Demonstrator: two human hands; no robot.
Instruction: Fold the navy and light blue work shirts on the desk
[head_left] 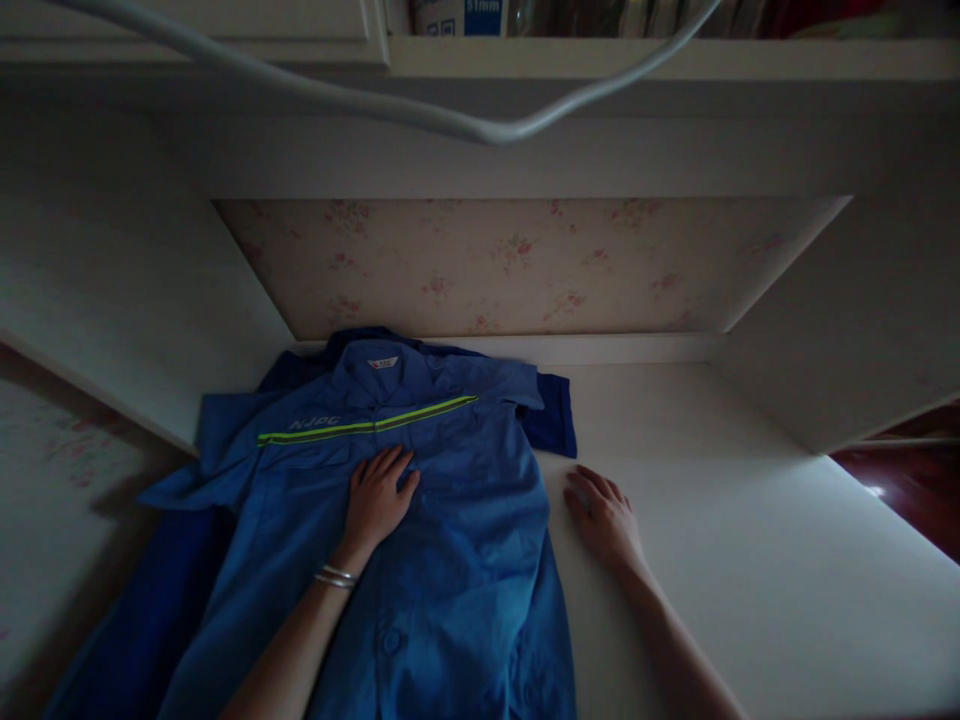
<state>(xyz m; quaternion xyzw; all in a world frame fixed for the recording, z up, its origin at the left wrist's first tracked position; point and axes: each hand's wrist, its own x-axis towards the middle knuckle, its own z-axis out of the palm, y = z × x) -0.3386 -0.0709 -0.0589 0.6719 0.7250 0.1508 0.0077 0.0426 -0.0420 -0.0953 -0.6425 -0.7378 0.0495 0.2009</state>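
Note:
A blue short-sleeved work shirt (pixel 450 540) with a neon-yellow chest stripe lies spread front-up on a white desk (pixel 735 560), collar toward the wall. My left hand (pixel 377 497) lies flat and open on the shirt's chest, just below the stripe; silver bangles circle its wrist. My right hand (pixel 602 515) rests palm-down, fingers stretched out, on the bare desk right beside the shirt's right edge. A darker blue garment (pixel 553 415) peeks out from under the shirt at the right sleeve and at the lower left.
The desk sits in a recess with floral wallpaper (pixel 517 265) behind and white side panels (pixel 862 320). A shelf with books runs overhead, and a white cable (pixel 420 112) loops across the top. Dark red floor (pixel 911 480) shows at the right.

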